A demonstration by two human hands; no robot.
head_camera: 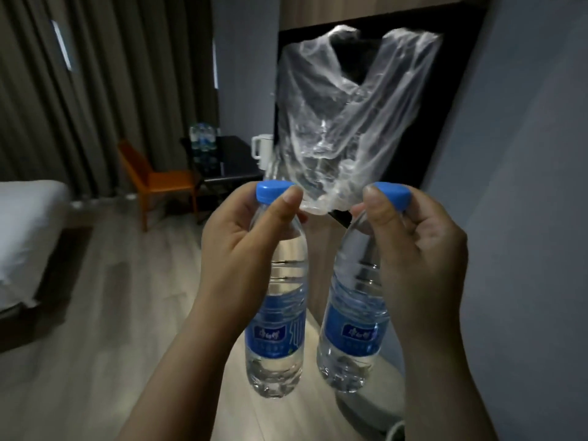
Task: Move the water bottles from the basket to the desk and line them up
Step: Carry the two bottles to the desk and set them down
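Note:
I hold two clear water bottles with blue caps and blue labels upright in the air in front of me. My left hand (241, 246) grips the neck of the left bottle (276, 329), thumb just under its cap. My right hand (416, 249) grips the neck of the right bottle (353, 332) the same way. The two bottles hang side by side, a small gap between them, above the wooden floor. Far back on a dark desk (232, 160) stand several more bottles (203, 138) in a close group. No basket is in view.
A clear plastic bag (346, 122) hangs against a dark panel straight ahead. An orange chair (159, 179) stands left of the desk, and a white mug (262, 148) sits on it. A bed (28, 230) lies at the left, curtains behind, a pale wall at the right.

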